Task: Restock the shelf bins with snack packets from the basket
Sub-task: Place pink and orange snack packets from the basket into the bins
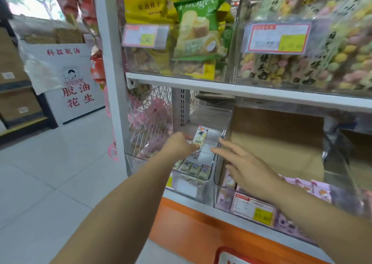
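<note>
My left hand (181, 145) reaches into a clear plastic shelf bin (216, 121) on the lower shelf and pinches a small green-and-white snack packet (200, 136) held upright over the bin floor. A row of similar green packets (191, 168) lies at the bin's front. My right hand (243, 166) is stretched out flat with straight fingers, its fingertips at the clear divider between this bin and the one to the right. The basket is out of view.
The right-hand bin holds pink packets (302, 185) and a brown cardboard sheet (275, 139). Above, bins hold yellow and green bags (198, 30) and pastel snack bags (326, 52). A white shelf post (112, 62) stands left; boxes (74, 82) sit on the tiled floor.
</note>
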Tool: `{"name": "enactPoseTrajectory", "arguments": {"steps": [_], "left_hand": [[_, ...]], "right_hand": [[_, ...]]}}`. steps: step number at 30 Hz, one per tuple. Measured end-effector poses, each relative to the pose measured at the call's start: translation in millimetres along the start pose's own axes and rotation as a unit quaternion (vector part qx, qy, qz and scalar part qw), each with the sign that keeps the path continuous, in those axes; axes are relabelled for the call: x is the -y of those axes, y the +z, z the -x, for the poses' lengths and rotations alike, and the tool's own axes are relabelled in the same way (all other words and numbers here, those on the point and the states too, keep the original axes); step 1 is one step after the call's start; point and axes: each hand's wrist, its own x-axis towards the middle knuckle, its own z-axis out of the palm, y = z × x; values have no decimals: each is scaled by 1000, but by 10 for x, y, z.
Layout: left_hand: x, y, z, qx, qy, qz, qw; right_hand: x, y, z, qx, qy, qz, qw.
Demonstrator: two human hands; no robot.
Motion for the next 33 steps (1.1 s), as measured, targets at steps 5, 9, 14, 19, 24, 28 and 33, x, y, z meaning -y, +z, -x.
{"name": "enactPoseTrajectory", "arguments": {"steps": [5,9,14,19,24,28,33], "left_hand": [[-45,308,-343,32,-12,-51,998],[-68,428,-509,113,-29,-120,986],[-147,500,-503,117,-22,-169,978],[-155,525,-480,147,23,-203,968],[-108,495,-378,184,33,-279,942],[-181,383,-197,133,71,-240,959],[-2,283,254,-43,124,-6,991]], "right_hand": [[-81,154,-9,-39,-19,-81,996],[-121,195,0,-35,-21,-118,992],[-135,213,4,-32,-13,-133,991],[-102,208,22,-23,-5,-130,991],[-73,189,25,-14,-4,-123,992],[-25,73,63,7,-2,-109,994],[175,29,464,-61,-27,-123,990]]}}
